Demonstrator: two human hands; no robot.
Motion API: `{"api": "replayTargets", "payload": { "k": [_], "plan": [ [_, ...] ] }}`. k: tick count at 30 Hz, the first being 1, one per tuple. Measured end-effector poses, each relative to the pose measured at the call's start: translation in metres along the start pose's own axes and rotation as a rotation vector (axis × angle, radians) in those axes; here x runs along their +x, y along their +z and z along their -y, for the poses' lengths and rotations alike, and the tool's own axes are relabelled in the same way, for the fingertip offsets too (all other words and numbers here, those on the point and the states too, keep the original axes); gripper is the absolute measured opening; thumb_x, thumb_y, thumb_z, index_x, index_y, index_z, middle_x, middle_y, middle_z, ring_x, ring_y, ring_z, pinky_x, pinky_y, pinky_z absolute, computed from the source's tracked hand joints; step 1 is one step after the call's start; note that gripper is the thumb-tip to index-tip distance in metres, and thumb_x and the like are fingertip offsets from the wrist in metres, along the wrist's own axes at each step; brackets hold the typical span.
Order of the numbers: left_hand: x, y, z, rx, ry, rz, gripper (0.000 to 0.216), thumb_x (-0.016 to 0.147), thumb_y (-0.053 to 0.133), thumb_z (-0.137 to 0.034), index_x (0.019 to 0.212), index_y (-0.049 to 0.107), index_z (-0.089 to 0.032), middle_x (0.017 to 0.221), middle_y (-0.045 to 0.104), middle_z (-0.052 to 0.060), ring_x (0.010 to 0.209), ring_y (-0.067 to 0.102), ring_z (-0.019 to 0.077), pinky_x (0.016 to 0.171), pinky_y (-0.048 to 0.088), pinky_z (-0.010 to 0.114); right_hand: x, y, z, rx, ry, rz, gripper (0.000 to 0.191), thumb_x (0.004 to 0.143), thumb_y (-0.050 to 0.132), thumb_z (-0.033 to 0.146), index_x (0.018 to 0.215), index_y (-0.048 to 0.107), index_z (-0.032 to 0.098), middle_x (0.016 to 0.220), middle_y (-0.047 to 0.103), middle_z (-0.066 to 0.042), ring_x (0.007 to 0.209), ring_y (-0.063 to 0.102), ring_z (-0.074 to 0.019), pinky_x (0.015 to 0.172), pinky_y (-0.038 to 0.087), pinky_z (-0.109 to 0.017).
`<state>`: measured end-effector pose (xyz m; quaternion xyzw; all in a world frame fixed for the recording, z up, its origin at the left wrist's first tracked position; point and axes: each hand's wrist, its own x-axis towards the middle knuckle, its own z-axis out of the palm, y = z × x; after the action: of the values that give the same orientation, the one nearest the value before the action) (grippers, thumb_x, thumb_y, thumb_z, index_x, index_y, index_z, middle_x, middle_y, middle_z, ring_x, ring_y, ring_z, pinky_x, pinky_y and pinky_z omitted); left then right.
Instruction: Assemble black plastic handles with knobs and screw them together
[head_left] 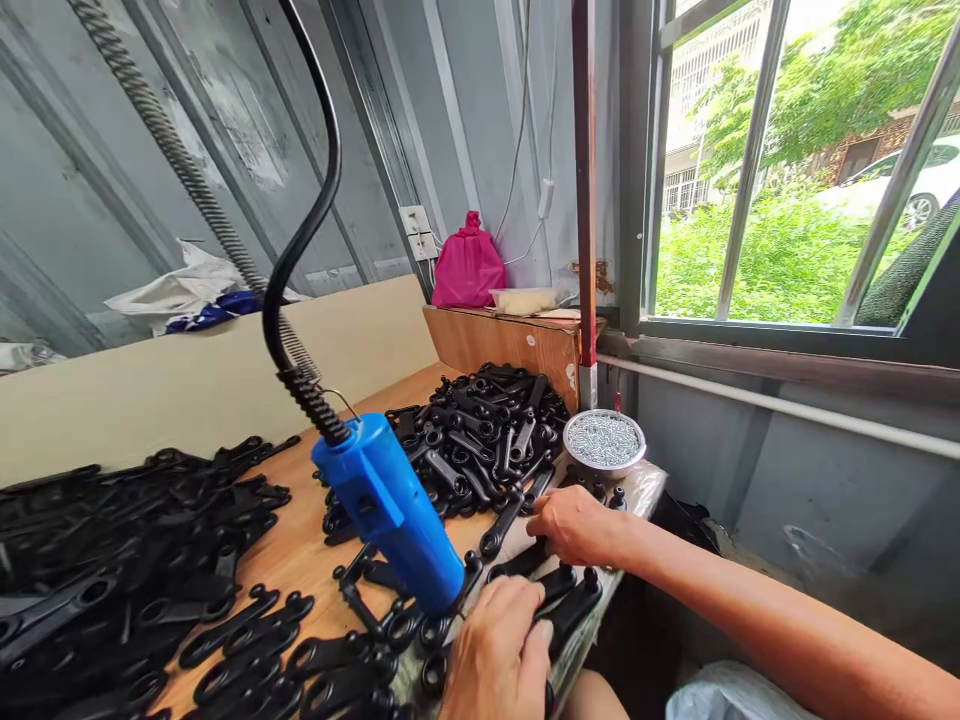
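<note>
My right hand [574, 525] reaches in from the right, fingers curled down on one end of a black crank arm [519, 562] at the bench edge. Closer to me, my left hand [495, 650] bends over the row of black arms, thumb and fingers drawn together; what lies beneath it is hidden. Beside it, a blue electric screwdriver [397, 515] hangs tilted from a spring and a black cable, its lower end among the arms. More crank arms [574, 605], each with a ring end and a small knob, lie right of my left hand.
A heap of black arms [480, 430] lies behind the screwdriver, a larger pile [112, 570] to the left. A round bowl of small silvery screws [604, 440] stands at the bench's right corner. A wooden box [502, 338] carries a pink bag [470, 265].
</note>
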<state>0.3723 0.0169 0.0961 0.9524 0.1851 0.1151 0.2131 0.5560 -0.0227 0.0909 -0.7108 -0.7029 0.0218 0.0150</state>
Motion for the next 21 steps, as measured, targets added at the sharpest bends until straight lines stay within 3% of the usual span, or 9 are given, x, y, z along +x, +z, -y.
{"api": "replayTargets", "payload": {
  "k": [2,5,10,13,17,21],
  "plan": [
    [0.024,0.006,-0.001,-0.001,-0.157,0.023,0.031,0.080,0.037,-0.015,0.102,0.060,-0.019,0.111,0.062,0.005,0.106,0.053,0.0149,0.095,0.041,0.025,-0.017,-0.006,-0.007,0.042,0.073,-0.066,0.015,0.076,0.051,0.015,0.082,0.064,0.017,0.086,0.064,-0.006,0.079,0.059,-0.0177,0.056,0.034,-0.023],
    [0.057,0.015,0.002,0.048,-0.271,0.008,0.031,0.081,0.036,-0.011,0.103,0.058,-0.015,0.111,0.061,0.006,0.106,0.053,0.0134,0.095,0.040,0.025,-0.049,-0.009,-0.013,0.104,0.177,-0.131,0.016,0.080,0.047,0.016,0.083,0.063,0.017,0.085,0.062,-0.004,0.079,0.058,-0.0152,0.062,0.036,-0.022],
    [0.098,0.025,0.016,0.241,-0.403,-0.020,0.021,0.085,0.047,-0.021,0.101,0.056,-0.014,0.108,0.061,0.007,0.105,0.053,0.0182,0.093,0.042,0.042,-0.109,0.022,-0.012,0.392,0.281,-0.175,0.012,0.074,0.049,0.014,0.072,0.060,0.019,0.077,0.060,0.001,0.072,0.055,-0.0113,0.064,0.035,-0.019],
    [0.109,0.024,0.020,0.363,-0.454,0.042,0.020,0.084,0.050,-0.028,0.095,0.058,-0.014,0.101,0.063,0.006,0.100,0.056,0.0195,0.089,0.044,0.044,-0.140,0.054,-0.009,0.558,0.420,-0.172,0.009,0.068,0.050,0.017,0.069,0.058,0.020,0.074,0.059,0.001,0.068,0.053,-0.0129,0.061,0.035,-0.021],
    [0.110,0.016,0.026,0.419,-0.439,0.134,0.020,0.084,0.050,-0.031,0.092,0.060,-0.015,0.094,0.064,0.004,0.093,0.059,0.0175,0.085,0.047,0.041,-0.171,0.095,-0.009,0.595,0.529,-0.148,0.007,0.066,0.049,0.022,0.065,0.055,0.021,0.068,0.058,-0.001,0.064,0.052,-0.0164,0.059,0.035,-0.025],
    [0.104,0.011,0.037,0.403,-0.444,0.190,0.022,0.084,0.051,-0.032,0.096,0.059,-0.016,0.094,0.064,0.004,0.091,0.060,0.0170,0.083,0.048,0.040,-0.191,0.112,-0.007,0.637,0.551,-0.123,0.014,0.072,0.047,0.032,0.066,0.057,0.025,0.069,0.061,-0.004,0.064,0.055,-0.0206,0.060,0.040,-0.029]
  ]
}}
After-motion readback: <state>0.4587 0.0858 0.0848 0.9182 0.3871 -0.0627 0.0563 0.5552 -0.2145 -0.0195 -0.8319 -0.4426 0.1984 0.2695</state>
